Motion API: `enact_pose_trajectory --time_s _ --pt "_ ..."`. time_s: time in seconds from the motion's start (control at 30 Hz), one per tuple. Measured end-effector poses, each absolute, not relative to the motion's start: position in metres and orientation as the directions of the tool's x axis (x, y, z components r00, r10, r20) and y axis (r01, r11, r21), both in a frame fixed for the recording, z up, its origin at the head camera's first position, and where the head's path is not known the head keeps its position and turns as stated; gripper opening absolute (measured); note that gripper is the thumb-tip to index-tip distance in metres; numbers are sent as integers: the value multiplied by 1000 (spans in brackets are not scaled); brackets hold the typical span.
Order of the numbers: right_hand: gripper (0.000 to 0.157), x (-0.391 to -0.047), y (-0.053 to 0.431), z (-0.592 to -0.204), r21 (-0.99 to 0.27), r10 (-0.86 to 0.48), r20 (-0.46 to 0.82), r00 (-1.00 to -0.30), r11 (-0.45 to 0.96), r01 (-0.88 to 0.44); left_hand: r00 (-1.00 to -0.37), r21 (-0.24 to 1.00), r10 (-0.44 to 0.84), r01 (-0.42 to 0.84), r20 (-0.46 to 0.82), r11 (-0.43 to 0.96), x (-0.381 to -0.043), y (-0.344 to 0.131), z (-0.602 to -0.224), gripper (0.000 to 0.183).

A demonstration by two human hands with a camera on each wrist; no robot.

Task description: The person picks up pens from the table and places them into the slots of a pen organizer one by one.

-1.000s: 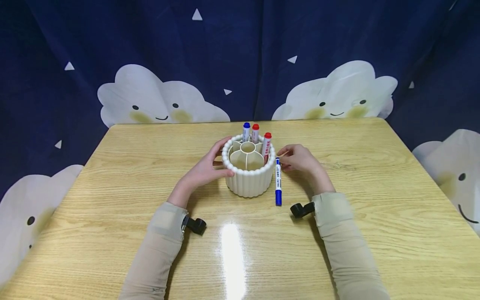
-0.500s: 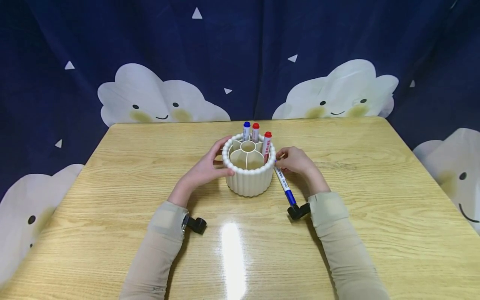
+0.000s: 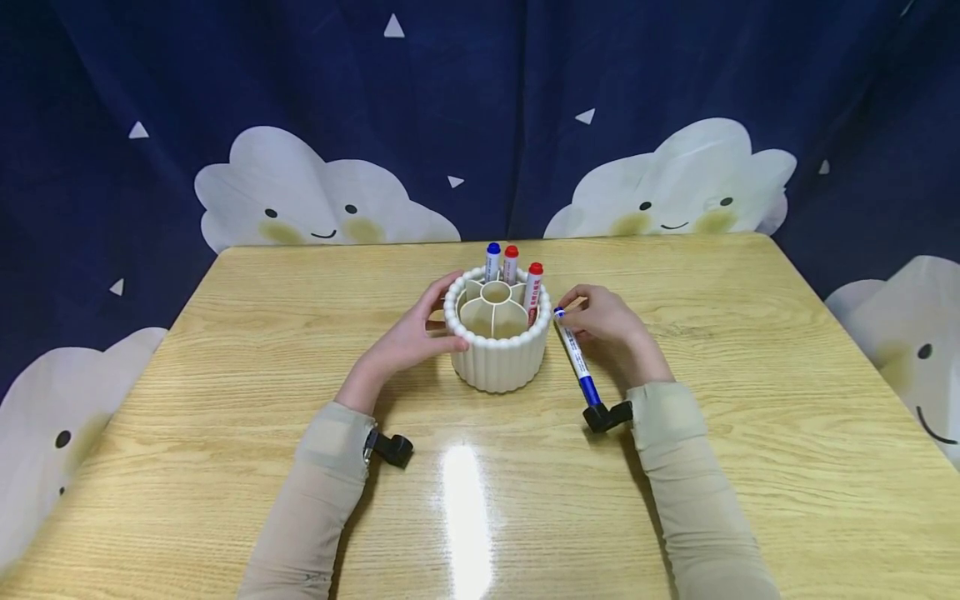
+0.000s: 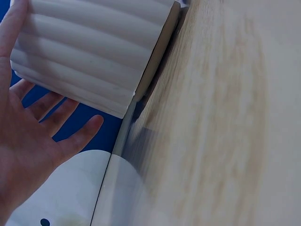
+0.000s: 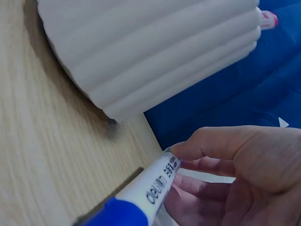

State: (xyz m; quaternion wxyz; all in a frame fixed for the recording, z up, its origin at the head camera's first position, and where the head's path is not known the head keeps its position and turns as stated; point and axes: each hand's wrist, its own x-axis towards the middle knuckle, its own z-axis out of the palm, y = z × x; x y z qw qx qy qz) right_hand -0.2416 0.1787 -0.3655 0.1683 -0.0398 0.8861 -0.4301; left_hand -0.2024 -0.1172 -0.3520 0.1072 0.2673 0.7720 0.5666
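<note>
A cream ribbed pen holder [image 3: 498, 367] with a beaded rim stands upright on the table. My left hand [image 3: 405, 340] holds its left side, thumb at the front of the rim, fingers behind; the left wrist view shows these fingers [image 4: 87, 132] spread beside the ribbed wall. My right hand [image 3: 606, 317] pinches the far end of a blue whiteboard marker [image 3: 574, 354], right of the holder and apart from it. The marker slants, its blue cap [image 5: 120, 214] toward me. In the holder stand a blue-capped marker [image 3: 492, 265] and two red-capped markers [image 3: 533, 292].
The wooden table [image 3: 225, 350] ends at a dark blue curtain [image 3: 480, 100] with cloud prints. Several divided compartments [image 3: 480, 318] in the holder's front and left show no markers. Black wrist mounts [image 3: 392, 450] stick out from both sleeves.
My right hand has taken hold of the blue marker and shifted it; its capped end has swung right. The hand went toward the holder, then back right. My left hand and the holder stay put.
</note>
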Motion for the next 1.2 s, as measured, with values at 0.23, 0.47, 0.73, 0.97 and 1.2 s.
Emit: enact_pose_trajectory --time_s 0.23,0.47,0.73,0.97,1.2 --pt "37 -241 188 -359 -799 -262 -193 -946 602 -4 -836 927 529 303 148 219 -213 -120 -369 93" --pt "38 -235 193 -346 -872 -286 -135 -949 488 -23 -833 922 529 320 163 219 -215 -120 -372 93" --pt "37 -231 194 -334 -926 -259 -55 -964 375 -48 -836 935 531 286 136 211 -201 -118 -351 92" --pt "38 -223 191 -320 -937 -257 23 -966 331 -110 -838 939 530 276 130 205 -200 -117 -350 92" --pt "38 -219 190 -310 -933 -288 110 -951 300 -199 -839 930 529 288 130 228 -200 -117 -349 89"
